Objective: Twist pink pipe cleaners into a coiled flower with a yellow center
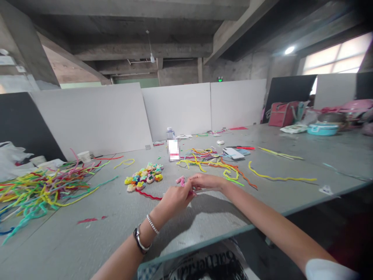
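Now both hands, left hand (175, 198) and right hand (204, 181), pinch a pink pipe-cleaner piece (181, 180) in closed fingers near the table (116, 217) front edge. A loose pinch could let it spring free.

The left wrist (145, 233) wears a black band and a beaded bracelet; the right arm (329, 270) has a white sleeve.

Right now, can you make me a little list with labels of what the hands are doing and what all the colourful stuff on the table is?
left hand: pinching a pink pipe cleaner piece together with the right hand
right hand: fingertips meet the left hand on the same piece
big pile: loose pipe cleaners in many colours, at the table's left
small cluster: finished twisted shapes, just beyond the hands
red pipe cleaner: lying beside the left hand
phone: flat, farther back
table: grey
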